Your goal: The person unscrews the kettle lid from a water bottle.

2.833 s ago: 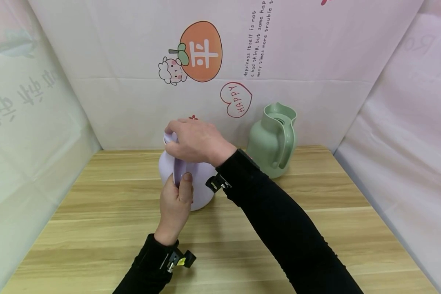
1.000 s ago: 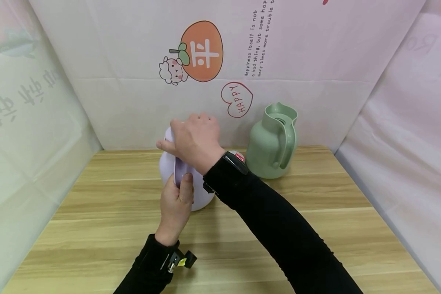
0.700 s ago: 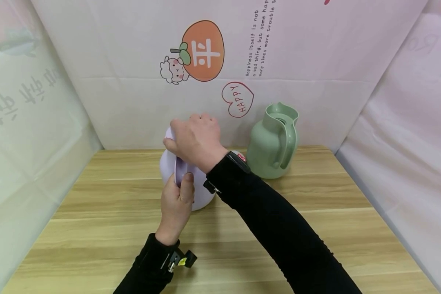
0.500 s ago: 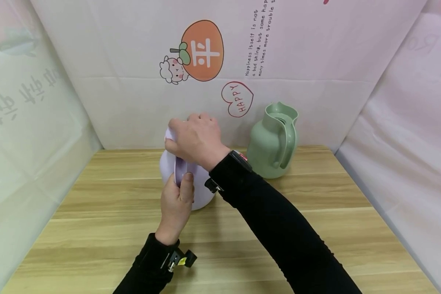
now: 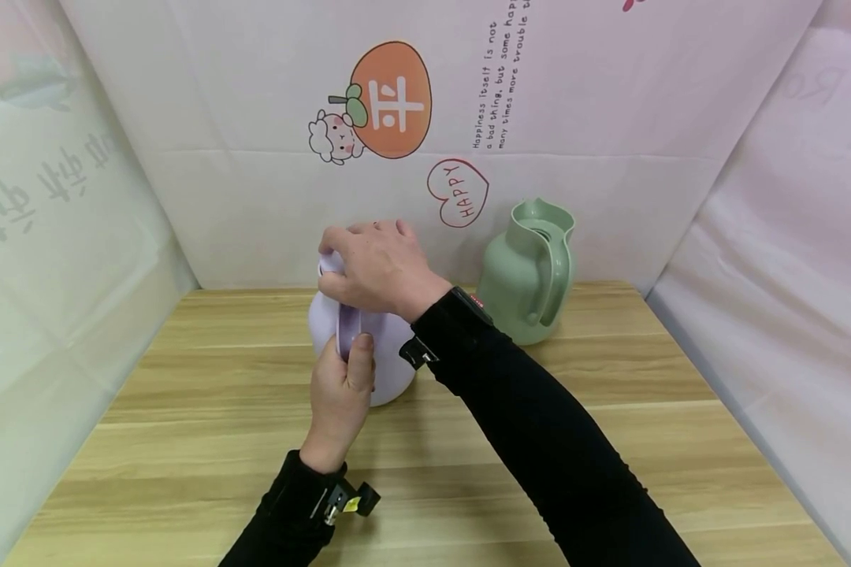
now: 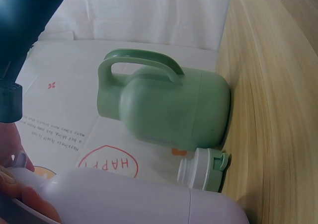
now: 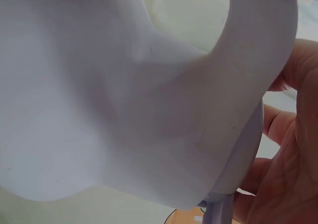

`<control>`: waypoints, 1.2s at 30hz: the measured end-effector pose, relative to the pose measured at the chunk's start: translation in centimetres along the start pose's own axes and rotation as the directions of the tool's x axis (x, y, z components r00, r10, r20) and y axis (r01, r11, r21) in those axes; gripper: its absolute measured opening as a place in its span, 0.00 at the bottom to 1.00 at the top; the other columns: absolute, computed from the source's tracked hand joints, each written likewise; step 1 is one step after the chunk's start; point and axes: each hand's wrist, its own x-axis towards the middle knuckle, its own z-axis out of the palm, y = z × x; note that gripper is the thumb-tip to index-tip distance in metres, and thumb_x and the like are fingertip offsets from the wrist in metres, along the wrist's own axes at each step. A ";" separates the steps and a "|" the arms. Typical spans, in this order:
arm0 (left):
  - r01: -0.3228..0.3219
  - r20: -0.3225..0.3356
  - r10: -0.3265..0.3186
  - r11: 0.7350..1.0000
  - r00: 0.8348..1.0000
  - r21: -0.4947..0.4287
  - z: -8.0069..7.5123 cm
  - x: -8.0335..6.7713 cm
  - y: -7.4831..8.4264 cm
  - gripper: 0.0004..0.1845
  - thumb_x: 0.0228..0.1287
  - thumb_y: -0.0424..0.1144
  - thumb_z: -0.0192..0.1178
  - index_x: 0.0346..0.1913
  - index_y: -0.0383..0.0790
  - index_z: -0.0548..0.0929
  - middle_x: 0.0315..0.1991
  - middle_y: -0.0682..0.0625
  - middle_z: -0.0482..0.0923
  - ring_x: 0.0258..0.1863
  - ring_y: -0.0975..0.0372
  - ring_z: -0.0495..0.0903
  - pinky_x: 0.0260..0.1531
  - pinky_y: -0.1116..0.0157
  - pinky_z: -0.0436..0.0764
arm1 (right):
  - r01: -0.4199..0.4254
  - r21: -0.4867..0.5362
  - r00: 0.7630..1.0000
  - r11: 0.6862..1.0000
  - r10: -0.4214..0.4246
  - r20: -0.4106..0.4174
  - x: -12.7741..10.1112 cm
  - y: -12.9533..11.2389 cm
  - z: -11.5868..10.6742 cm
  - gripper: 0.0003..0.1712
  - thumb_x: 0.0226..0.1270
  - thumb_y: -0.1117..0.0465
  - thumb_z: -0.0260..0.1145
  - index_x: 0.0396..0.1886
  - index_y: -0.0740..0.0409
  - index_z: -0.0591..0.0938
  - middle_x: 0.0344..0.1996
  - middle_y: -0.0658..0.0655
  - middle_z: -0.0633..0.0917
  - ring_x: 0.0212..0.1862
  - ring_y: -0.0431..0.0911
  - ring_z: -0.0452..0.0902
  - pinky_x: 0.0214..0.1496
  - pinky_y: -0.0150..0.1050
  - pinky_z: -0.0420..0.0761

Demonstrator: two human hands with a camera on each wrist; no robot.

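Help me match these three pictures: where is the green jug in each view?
Head: green jug stands at the back right of the table, beside the wall.
Left wrist: it fills the middle, turned sideways by the camera.
Right wrist: not in it.
Shared landmark: the lilac jug, seen in all three.

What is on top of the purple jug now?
The right hand covers the top of the purple jug, fingers curled over it. The lid or opening beneath is hidden.
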 end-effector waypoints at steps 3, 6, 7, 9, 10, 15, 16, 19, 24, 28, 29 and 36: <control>0.000 -0.003 0.000 1.000 1.000 0.002 0.0 0.0 0.0 0.16 0.82 0.42 0.51 0.31 0.42 0.73 0.18 0.53 0.69 0.15 0.62 0.70 0.17 0.63 0.68 | 0.018 0.025 1.000 1.000 -0.018 0.013 0.1 0.0 0.0 0.22 0.67 0.47 0.58 0.61 0.35 0.78 0.62 0.42 0.82 0.60 0.48 0.75 0.74 0.60 0.60; -0.002 0.001 0.002 1.000 1.000 0.003 0.0 0.0 0.0 0.16 0.82 0.42 0.51 0.31 0.42 0.72 0.18 0.53 0.69 0.15 0.62 0.70 0.17 0.63 0.68 | 0.037 0.061 0.999 0.997 -0.039 0.029 0.2 0.1 -0.1 0.21 0.67 0.50 0.58 0.60 0.37 0.79 0.62 0.43 0.82 0.62 0.46 0.75 0.78 0.66 0.53; -0.002 0.002 0.002 1.000 1.000 0.002 -0.1 0.0 -0.1 0.17 0.83 0.42 0.51 0.30 0.42 0.72 0.17 0.53 0.69 0.15 0.62 0.70 0.17 0.63 0.68 | 0.042 0.074 0.998 0.996 -0.045 0.034 0.2 0.2 -0.1 0.21 0.67 0.50 0.58 0.59 0.37 0.79 0.61 0.43 0.83 0.62 0.45 0.76 0.79 0.66 0.51; -0.001 0.005 0.001 1.000 1.000 -0.001 -0.1 0.1 -0.1 0.17 0.83 0.42 0.51 0.30 0.42 0.72 0.17 0.53 0.69 0.15 0.62 0.70 0.16 0.63 0.68 | 0.050 0.106 0.997 0.993 -0.055 0.046 0.4 0.3 -0.1 0.20 0.68 0.52 0.59 0.59 0.39 0.79 0.60 0.43 0.83 0.62 0.43 0.76 0.80 0.67 0.48; -0.002 0.005 0.002 1.000 1.000 -0.002 -0.1 0.1 -0.1 0.17 0.83 0.42 0.51 0.30 0.42 0.72 0.17 0.53 0.69 0.15 0.62 0.70 0.16 0.63 0.68 | 0.053 0.122 0.997 0.991 -0.059 0.052 0.4 0.3 -0.1 0.20 0.68 0.52 0.59 0.59 0.39 0.79 0.60 0.43 0.83 0.63 0.43 0.76 0.81 0.67 0.46; -0.012 0.004 0.012 1.000 1.000 -0.009 -0.1 0.2 -0.2 0.17 0.83 0.42 0.51 0.30 0.42 0.72 0.17 0.53 0.69 0.15 0.63 0.70 0.17 0.64 0.68 | 0.064 0.172 0.993 0.983 -0.079 0.083 0.7 0.6 -0.2 0.20 0.69 0.54 0.58 0.59 0.40 0.79 0.61 0.44 0.82 0.67 0.42 0.73 0.82 0.65 0.42; -0.013 0.003 0.013 1.000 1.000 -0.012 -0.1 0.2 -0.2 0.17 0.82 0.42 0.51 0.30 0.42 0.72 0.18 0.53 0.69 0.15 0.63 0.70 0.17 0.64 0.68 | 0.066 0.180 0.993 0.981 -0.083 0.088 0.7 0.6 -0.3 0.20 0.68 0.55 0.58 0.59 0.41 0.79 0.62 0.44 0.82 0.67 0.42 0.73 0.82 0.65 0.41; -0.015 0.004 0.015 1.000 1.000 -0.022 -0.1 0.2 -0.2 0.17 0.83 0.42 0.51 0.30 0.42 0.72 0.18 0.53 0.70 0.15 0.63 0.70 0.17 0.64 0.69 | 0.076 0.207 0.991 0.975 -0.097 0.093 0.8 0.7 -0.4 0.21 0.68 0.58 0.57 0.59 0.41 0.80 0.62 0.45 0.81 0.68 0.41 0.72 0.83 0.64 0.40; -0.010 0.004 0.010 1.000 1.000 -0.024 -0.2 0.3 -0.2 0.16 0.82 0.41 0.51 0.30 0.42 0.72 0.18 0.53 0.70 0.16 0.63 0.70 0.17 0.64 0.69 | 0.099 0.240 0.989 0.966 -0.122 0.082 0.7 0.7 -0.5 0.21 0.68 0.61 0.56 0.58 0.44 0.81 0.60 0.46 0.83 0.65 0.41 0.74 0.83 0.61 0.41; -0.008 0.000 0.008 1.000 1.000 -0.012 -0.2 0.2 -0.3 0.17 0.82 0.41 0.51 0.30 0.42 0.72 0.18 0.53 0.70 0.15 0.63 0.70 0.17 0.64 0.68 | 0.105 0.244 0.989 0.964 -0.127 0.079 0.5 0.4 -0.7 0.22 0.69 0.61 0.56 0.60 0.46 0.81 0.60 0.46 0.83 0.66 0.42 0.74 0.83 0.62 0.42; -0.010 -0.001 0.010 1.000 1.000 -0.011 -0.2 0.2 -0.3 0.17 0.82 0.41 0.51 0.29 0.42 0.72 0.17 0.53 0.70 0.15 0.63 0.70 0.17 0.64 0.68 | 0.103 0.234 0.990 0.967 -0.122 0.071 0.4 0.2 -0.8 0.22 0.69 0.60 0.56 0.61 0.46 0.81 0.60 0.46 0.83 0.66 0.42 0.74 0.83 0.62 0.44; -0.019 0.005 0.019 1.000 1.000 -0.002 -0.2 0.2 -0.4 0.17 0.83 0.41 0.51 0.29 0.42 0.71 0.17 0.54 0.69 0.15 0.63 0.70 0.16 0.64 0.67 | 0.003 -0.101 0.996 0.995 -0.012 -0.085 -0.3 -1.4 -0.9 0.26 0.78 0.38 0.56 0.69 0.35 0.77 0.55 0.50 0.87 0.54 0.51 0.80 0.58 0.48 0.77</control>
